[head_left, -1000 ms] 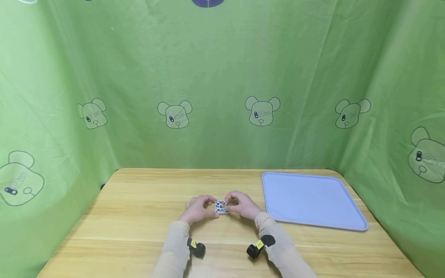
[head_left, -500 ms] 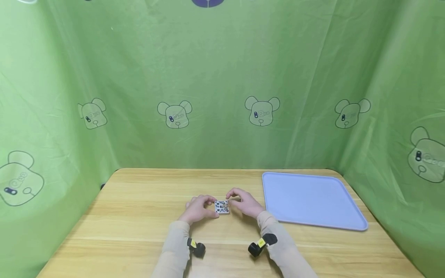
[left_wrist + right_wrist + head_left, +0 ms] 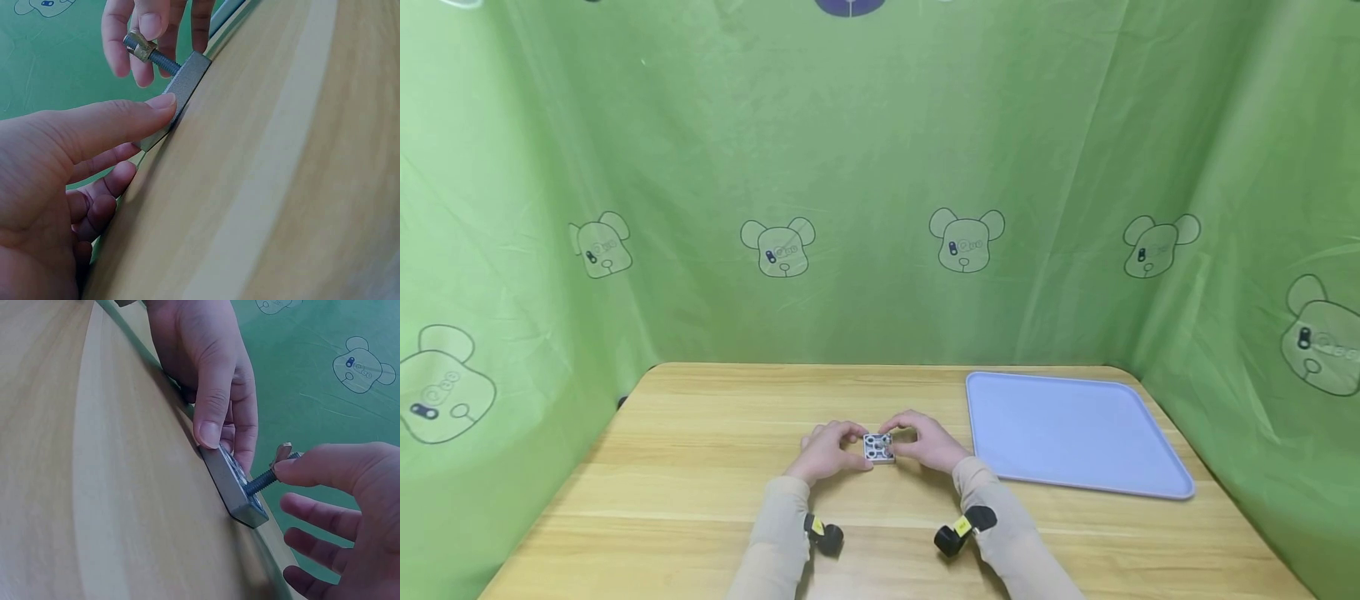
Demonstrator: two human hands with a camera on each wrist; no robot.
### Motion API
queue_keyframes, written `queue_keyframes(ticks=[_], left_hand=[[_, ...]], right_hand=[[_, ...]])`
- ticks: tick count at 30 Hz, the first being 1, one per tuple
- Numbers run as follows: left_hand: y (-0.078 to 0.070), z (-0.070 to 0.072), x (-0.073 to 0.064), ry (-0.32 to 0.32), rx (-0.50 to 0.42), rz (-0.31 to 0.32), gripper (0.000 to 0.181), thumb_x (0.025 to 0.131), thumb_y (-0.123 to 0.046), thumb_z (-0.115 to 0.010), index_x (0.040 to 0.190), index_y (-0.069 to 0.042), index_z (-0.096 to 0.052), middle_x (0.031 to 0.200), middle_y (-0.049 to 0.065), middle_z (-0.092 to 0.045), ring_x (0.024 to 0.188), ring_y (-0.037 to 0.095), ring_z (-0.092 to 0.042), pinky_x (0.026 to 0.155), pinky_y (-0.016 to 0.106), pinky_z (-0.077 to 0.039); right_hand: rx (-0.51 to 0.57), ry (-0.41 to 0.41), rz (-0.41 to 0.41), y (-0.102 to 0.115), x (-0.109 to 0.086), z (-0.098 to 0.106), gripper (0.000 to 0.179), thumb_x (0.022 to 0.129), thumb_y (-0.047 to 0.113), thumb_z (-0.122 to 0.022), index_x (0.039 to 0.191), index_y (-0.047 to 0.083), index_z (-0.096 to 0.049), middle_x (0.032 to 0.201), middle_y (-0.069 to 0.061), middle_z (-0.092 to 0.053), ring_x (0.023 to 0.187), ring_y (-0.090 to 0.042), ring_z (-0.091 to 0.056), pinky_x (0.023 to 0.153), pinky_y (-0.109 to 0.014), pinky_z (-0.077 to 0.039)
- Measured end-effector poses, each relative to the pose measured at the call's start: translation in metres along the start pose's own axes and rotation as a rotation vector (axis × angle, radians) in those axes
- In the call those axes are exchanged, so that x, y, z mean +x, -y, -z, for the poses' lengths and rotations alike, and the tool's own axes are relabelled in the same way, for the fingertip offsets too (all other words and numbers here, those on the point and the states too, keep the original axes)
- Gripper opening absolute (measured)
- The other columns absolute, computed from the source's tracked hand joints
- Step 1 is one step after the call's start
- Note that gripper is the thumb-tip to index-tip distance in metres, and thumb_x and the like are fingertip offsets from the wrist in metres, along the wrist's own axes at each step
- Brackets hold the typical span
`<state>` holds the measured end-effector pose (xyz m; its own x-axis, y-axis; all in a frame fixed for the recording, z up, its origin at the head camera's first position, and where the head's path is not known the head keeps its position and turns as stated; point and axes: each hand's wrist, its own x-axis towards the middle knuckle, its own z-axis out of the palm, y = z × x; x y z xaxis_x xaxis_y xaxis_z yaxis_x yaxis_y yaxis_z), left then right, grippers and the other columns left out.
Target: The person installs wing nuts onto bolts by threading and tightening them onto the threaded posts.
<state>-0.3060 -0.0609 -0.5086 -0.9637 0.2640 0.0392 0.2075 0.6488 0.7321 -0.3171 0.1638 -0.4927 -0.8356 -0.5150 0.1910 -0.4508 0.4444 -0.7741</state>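
My left hand [image 3: 829, 450] holds a small square metal block [image 3: 878, 458] on the wooden table, with the thumb on its near edge and a finger at the far one. The block's top has several round recesses. A threaded bolt [image 3: 165, 62] sticks out of it, carrying a brass-coloured wing nut [image 3: 143, 47] near its free end. My right hand [image 3: 928, 443] has its thumb and fingertips around that wing nut, and in the right wrist view a digit touches it [image 3: 282, 454]. Its other fingers are loosely bent, off the block.
A pale blue tray [image 3: 1075, 429] lies on the table [image 3: 715, 467] to the right, just past my right hand. Green printed cloth [image 3: 865, 317] hangs behind the table and along both sides. Each forearm wears a black wrist camera [image 3: 829, 540].
My right hand drew off the block a little up and right, then came back to the wing nut. My left hand and the block have stayed in place.
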Motion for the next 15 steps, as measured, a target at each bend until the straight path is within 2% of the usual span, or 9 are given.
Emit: queue_keyframes(ticks=[8,15], left_hand=[[-0.0010,-0.0007,-0.0005,-0.005,0.010,-0.012,0.053,0.065,-0.037,-0.085,0.113,-0.022,-0.068,0.107,0.000,-0.065,0.099,0.019,-0.048,0.087,0.042,-0.029],[-0.0015,-0.0011,-0.0013,-0.011,0.008,-0.004,0.053,0.066,-0.035,-0.085,0.114,-0.022,-0.068,0.108,0.000,-0.065,0.100,0.019,-0.049,0.088,0.041,-0.029]], right_hand=[[-0.026,-0.018,0.006,-0.0021,0.0010,-0.0012,0.016,0.080,0.009,-0.072,0.096,0.009,-0.069,0.110,-0.009,-0.068,0.110,-0.030,-0.059,0.101,-0.054,-0.041],[-0.052,-0.030,-0.041,0.0011,0.0012,-0.0029,0.015,0.081,0.016,-0.074,0.092,0.011,-0.065,0.105,-0.006,-0.067,0.109,-0.028,-0.059,0.101,-0.055,-0.041]])
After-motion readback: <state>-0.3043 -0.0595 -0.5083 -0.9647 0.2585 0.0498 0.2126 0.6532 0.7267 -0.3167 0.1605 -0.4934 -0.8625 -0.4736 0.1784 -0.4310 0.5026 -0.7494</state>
